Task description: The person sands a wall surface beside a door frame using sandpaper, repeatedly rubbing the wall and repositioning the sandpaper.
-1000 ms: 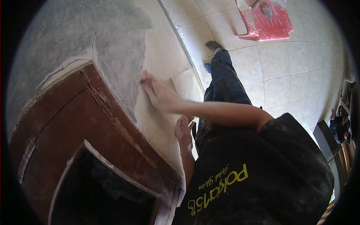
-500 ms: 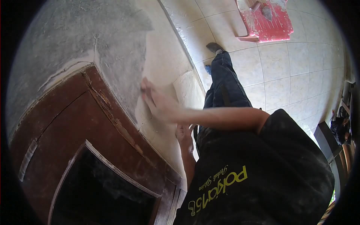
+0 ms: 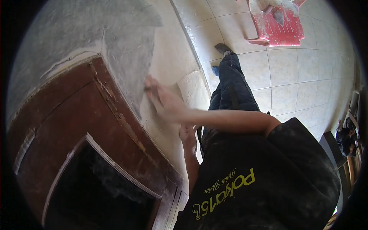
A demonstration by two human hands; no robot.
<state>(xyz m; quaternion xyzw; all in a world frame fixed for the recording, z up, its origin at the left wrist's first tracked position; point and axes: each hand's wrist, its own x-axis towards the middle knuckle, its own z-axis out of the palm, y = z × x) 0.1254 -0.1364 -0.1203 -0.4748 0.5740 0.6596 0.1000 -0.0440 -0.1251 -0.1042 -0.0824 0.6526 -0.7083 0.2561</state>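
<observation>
My right hand point(image 3: 168, 102) reaches across to the wall point(image 3: 168, 50), its fingers against the pale surface beside a rough grey patch point(image 3: 130, 57). It is somewhat blurred. A small dark thing shows among its fingertips, too unclear to name. Lower down, close to the wall and my waist, my left hand point(image 3: 186, 135) is held with its fingers curled. The right forearm partly covers it, and I cannot make out anything in it.
A brown wooden frame point(image 3: 76, 111) with split, damaged wood and a dark glass pane point(image 3: 96, 191) lies beside the wall. A red plastic stool point(image 3: 276, 30), smeared white, stands on the tiled floor point(image 3: 287, 69) with a small scraper-like tool point(image 3: 278, 17) on it.
The view has shifted slightly, so the wall, frame and stool appear a little displaced. My right hand stays against nearly the same part of the wall; my left hand is still curled.
</observation>
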